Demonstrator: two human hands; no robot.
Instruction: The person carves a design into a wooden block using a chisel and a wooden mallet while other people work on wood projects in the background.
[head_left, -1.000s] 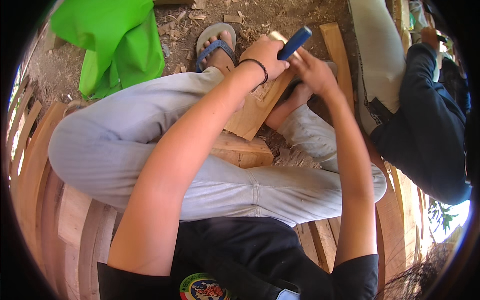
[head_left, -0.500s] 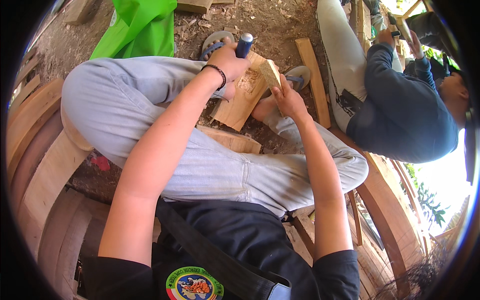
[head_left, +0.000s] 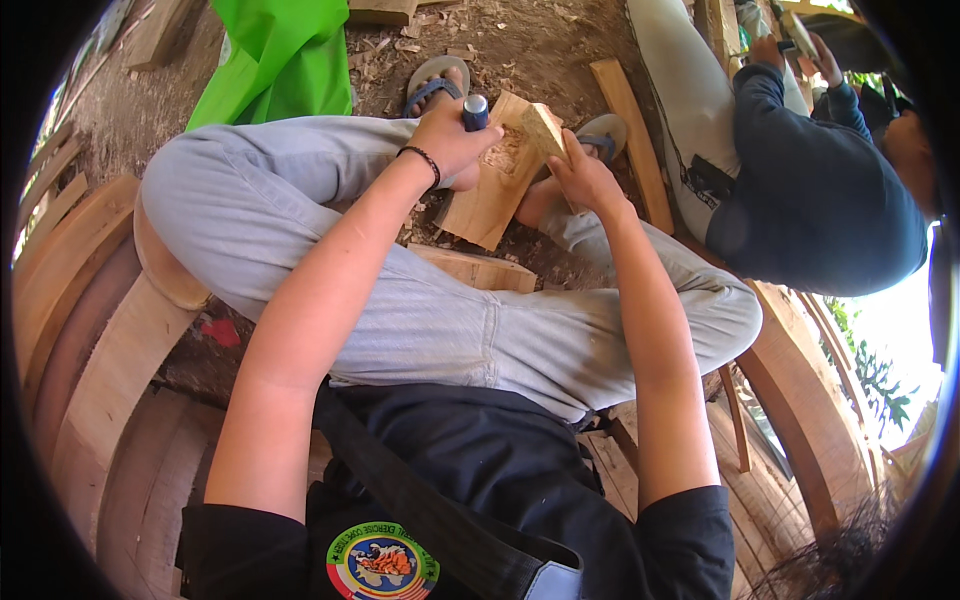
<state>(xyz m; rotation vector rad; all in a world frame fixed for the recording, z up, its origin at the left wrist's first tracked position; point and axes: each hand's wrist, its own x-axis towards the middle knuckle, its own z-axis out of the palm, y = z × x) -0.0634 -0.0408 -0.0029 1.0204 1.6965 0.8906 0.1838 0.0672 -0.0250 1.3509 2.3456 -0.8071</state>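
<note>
My left hand (head_left: 449, 138) is closed around the blue handle of a chisel (head_left: 476, 113), its silver end cap pointing up toward me. The blade is hidden below the fist. Under it a wooden board (head_left: 476, 212) lies slanted between my feet, with a rough, chipped hollow (head_left: 512, 150) and loose shavings on its upper part. My right hand (head_left: 587, 180) grips a short, thick wooden block (head_left: 541, 130), raised over the board's right edge, apart from the chisel.
A green cloth (head_left: 275, 60) lies ahead on the left, on dirt scattered with chips. A plank (head_left: 632, 140) is right of my feet, another piece (head_left: 480, 268) nearer. Curved timbers (head_left: 100, 390) stand left. At right, another person (head_left: 815, 200) sits holding tools.
My left hand has come slightly nearer and the chisel handle now shows more end-on. The wooden block remains raised in my right hand. The whole view has shifted a little.
</note>
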